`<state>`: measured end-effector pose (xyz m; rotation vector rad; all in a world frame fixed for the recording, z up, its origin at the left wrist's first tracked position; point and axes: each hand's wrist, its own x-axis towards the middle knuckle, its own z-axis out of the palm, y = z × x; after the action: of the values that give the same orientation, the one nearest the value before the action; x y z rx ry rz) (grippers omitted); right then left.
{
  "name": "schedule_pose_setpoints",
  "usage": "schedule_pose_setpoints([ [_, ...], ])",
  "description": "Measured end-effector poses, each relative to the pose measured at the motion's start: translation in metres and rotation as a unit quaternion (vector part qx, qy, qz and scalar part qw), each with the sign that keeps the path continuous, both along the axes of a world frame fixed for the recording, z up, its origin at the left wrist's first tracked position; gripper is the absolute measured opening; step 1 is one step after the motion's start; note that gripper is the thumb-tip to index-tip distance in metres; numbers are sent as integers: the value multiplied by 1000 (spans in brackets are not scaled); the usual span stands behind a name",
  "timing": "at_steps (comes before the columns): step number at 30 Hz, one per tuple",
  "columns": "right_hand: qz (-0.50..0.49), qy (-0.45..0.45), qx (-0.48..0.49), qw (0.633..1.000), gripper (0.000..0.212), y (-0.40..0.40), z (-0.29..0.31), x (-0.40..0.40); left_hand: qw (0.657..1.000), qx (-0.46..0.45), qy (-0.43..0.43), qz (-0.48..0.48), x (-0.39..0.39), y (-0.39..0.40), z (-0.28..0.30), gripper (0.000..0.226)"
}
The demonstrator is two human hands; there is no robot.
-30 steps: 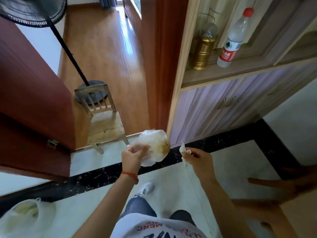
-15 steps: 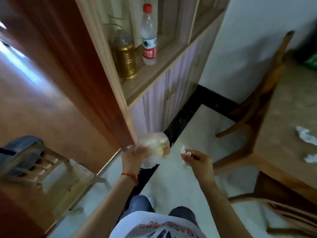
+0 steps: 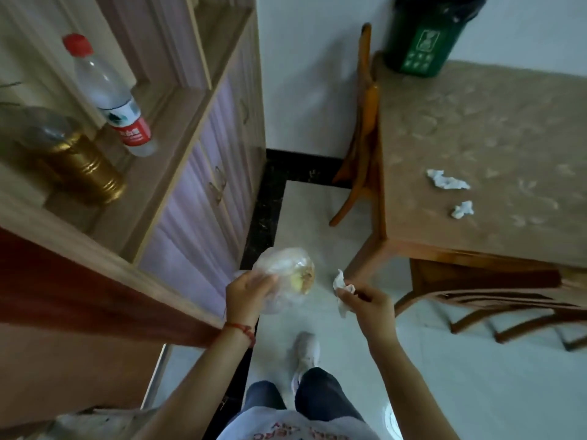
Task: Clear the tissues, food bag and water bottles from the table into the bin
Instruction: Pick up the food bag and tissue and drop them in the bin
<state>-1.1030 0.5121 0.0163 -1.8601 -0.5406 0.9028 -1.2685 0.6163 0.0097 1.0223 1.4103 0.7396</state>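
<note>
My left hand [image 3: 246, 292] grips a clear plastic food bag [image 3: 287, 274] with yellowish food inside, held over the floor. My right hand [image 3: 370, 304] pinches a crumpled white tissue [image 3: 342, 289] beside it. On the table [image 3: 476, 236] at the right lie two more crumpled tissues, one larger [image 3: 447, 179] and one smaller [image 3: 462, 210]. A dark green bin [image 3: 425, 36] with a black liner stands at the table's far corner. A water bottle [image 3: 111, 96] with a red cap and red label stands on the cabinet shelf at the left.
A wooden cabinet [image 3: 197, 185] with pale doors lines the left side, with a gold-based jug [image 3: 73, 160] on its shelf. Wooden chairs stand at the table's far side [image 3: 362, 128] and near side [image 3: 508, 309]. My feet stand on pale floor tiles [image 3: 317, 211].
My view has swung right from the doorway and stool to the table, tissues and green bin. Both hands keep their hold on the bag and tissue.
</note>
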Motion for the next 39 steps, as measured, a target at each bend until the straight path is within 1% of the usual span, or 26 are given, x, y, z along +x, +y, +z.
schedule_pose_setpoints([
  [2, -10, 1, -6, 1000, 17, 7, 2, 10, 1000, 12, 5, -7, 13, 12, 1, 14],
  [5, -24, 4, -6, 1000, 17, 26, 3, 28, 1000, 4, 1, -8, 34, 32, 0, 13],
  [8, -39, 23, 7, 999, 16, 54, 3, 51, 1000, 7, -13, -4, 58, 59, 1, 17],
  [11, -27, 19, 13, 999, 11, 92, 4, 77, 1000, 15, -20, -4, 85, 93, 5, 20],
  [14, -18, 0, 26, 999, 17, 133, 11, 105, 999, 21, -33, 2, 111, 129, 10, 20],
  [16, -9, 6, 42, 999, 21, 157, 19, 123, 999, 28, -35, 4, 126, 152, 14, 35],
  [18, 1, 1, 50, 999, 25, 180, 25, 141, 999, 28, -32, 2, 140, 175, 16, 40],
  [20, 3, -5, 48, 999, 27, 204, 28, 157, 999, 26, -36, 4, 151, 197, 19, 36],
  [23, -2, 8, 46, 999, 21, 238, 30, 174, 999, 31, -38, 7, 170, 232, 22, 19],
  [24, -5, 14, 50, 999, 19, 250, 30, 179, 999, 32, -39, 12, 176, 245, 21, 17],
  [27, -12, 10, 52, 999, 17, 291, 28, 195, 998, 46, -31, 13, 197, 288, 20, 21],
  [31, -34, 10, 54, 998, 10, 352, 22, 217, 998, 54, -43, -10, 228, 353, 21, 25],
  [35, -48, 4, 40, 998, 10, 418, 20, 238, 997, 62, -51, -18, 255, 424, 27, 25],
  [39, -63, 5, 44, 997, 12, 476, 25, 254, 997, 51, -53, -26, 274, 490, 27, 23],
])
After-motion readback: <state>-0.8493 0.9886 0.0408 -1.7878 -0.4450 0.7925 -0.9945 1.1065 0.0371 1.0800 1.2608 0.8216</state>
